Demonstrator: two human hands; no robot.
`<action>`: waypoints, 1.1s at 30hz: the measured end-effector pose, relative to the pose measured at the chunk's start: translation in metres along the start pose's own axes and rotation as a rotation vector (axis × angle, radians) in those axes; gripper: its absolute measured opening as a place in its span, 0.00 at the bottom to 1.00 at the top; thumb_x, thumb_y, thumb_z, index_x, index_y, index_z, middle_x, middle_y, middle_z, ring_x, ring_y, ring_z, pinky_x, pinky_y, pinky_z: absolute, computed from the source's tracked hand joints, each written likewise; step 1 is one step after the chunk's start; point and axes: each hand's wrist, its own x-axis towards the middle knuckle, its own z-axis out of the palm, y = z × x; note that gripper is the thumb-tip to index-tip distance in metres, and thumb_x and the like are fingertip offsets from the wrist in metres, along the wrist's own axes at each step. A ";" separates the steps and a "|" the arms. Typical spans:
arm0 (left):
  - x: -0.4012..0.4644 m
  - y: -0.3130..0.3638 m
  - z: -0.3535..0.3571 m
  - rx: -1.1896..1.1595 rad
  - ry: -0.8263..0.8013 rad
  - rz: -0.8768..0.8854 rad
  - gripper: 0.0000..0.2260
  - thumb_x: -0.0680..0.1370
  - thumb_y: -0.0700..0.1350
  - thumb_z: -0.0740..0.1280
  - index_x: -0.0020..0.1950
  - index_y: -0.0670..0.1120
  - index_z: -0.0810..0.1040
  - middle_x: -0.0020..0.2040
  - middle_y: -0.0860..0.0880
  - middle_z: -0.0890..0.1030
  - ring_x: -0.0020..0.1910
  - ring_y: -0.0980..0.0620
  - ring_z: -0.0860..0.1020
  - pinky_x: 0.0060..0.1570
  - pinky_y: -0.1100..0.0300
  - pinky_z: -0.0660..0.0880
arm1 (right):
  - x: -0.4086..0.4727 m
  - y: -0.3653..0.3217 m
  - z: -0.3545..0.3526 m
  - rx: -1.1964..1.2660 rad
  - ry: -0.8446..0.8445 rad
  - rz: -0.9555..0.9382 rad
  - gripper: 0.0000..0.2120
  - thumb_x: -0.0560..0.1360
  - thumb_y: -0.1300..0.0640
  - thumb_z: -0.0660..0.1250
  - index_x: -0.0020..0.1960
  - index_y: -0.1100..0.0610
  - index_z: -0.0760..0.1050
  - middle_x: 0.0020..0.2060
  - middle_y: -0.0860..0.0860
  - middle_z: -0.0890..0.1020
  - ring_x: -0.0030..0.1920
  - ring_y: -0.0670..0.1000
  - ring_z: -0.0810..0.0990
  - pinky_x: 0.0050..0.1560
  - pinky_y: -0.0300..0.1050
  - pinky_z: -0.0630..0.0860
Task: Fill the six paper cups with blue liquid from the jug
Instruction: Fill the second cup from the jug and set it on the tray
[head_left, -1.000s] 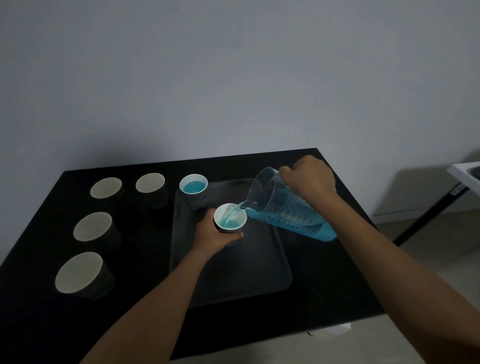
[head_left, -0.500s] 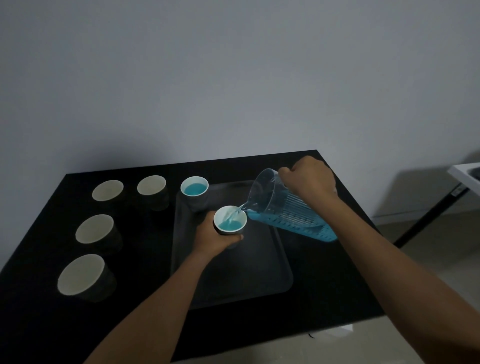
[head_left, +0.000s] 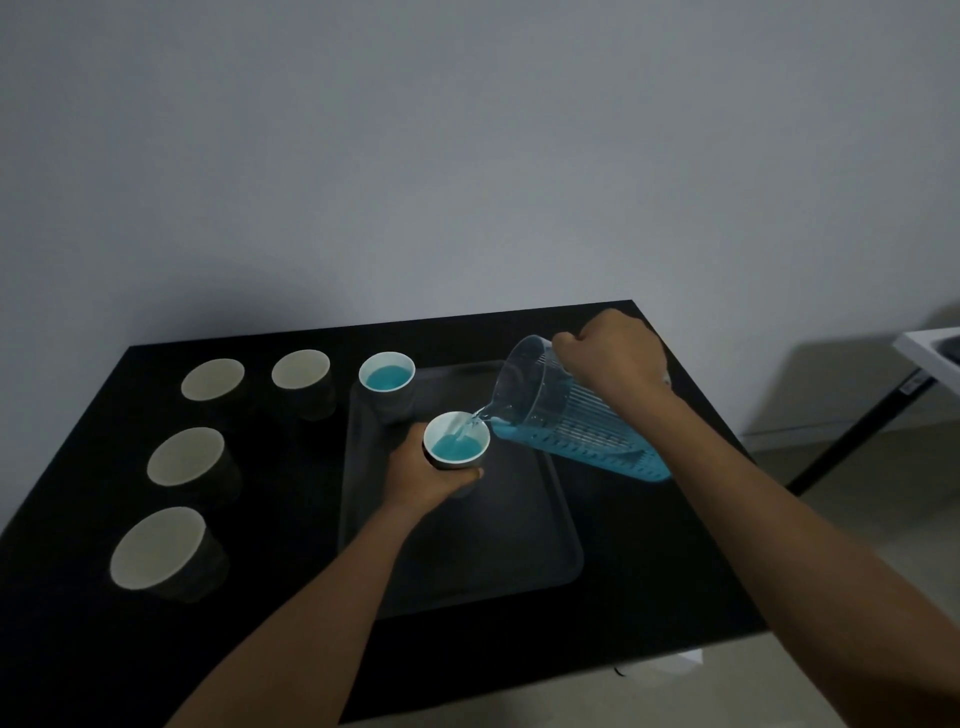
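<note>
The blue level has risen in the cup my left hand grips; my right hand grips the tilted jug, apparently by its handle, over the tray.

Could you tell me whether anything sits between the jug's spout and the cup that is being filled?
Nothing visible does. The right hand tilts the jug so its spout hangs over the open rim of the cup held by the left hand, and the blue stream falls straight in.

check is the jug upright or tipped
Tipped: the jug leans spout-down, blue liquid streaming into the cup in the left hand.
</note>
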 end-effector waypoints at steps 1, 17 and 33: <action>0.000 0.000 0.000 -0.003 0.003 0.002 0.30 0.56 0.48 0.83 0.55 0.51 0.75 0.51 0.54 0.81 0.50 0.54 0.80 0.51 0.58 0.77 | 0.000 0.000 0.000 0.002 -0.001 -0.001 0.20 0.75 0.50 0.62 0.27 0.57 0.67 0.23 0.49 0.70 0.24 0.49 0.68 0.27 0.40 0.62; 0.002 0.002 0.001 -0.008 -0.006 -0.001 0.31 0.57 0.47 0.83 0.57 0.50 0.76 0.53 0.54 0.81 0.51 0.55 0.79 0.51 0.60 0.76 | 0.004 0.000 0.001 0.019 -0.007 0.001 0.20 0.75 0.50 0.62 0.27 0.57 0.66 0.23 0.49 0.69 0.23 0.49 0.67 0.27 0.40 0.63; 0.035 0.027 0.015 -0.004 0.049 0.076 0.29 0.58 0.46 0.83 0.54 0.49 0.74 0.51 0.54 0.79 0.50 0.55 0.78 0.51 0.60 0.75 | 0.018 0.050 0.008 0.679 0.010 0.352 0.16 0.73 0.54 0.63 0.28 0.54 0.65 0.24 0.48 0.66 0.28 0.49 0.64 0.37 0.46 0.70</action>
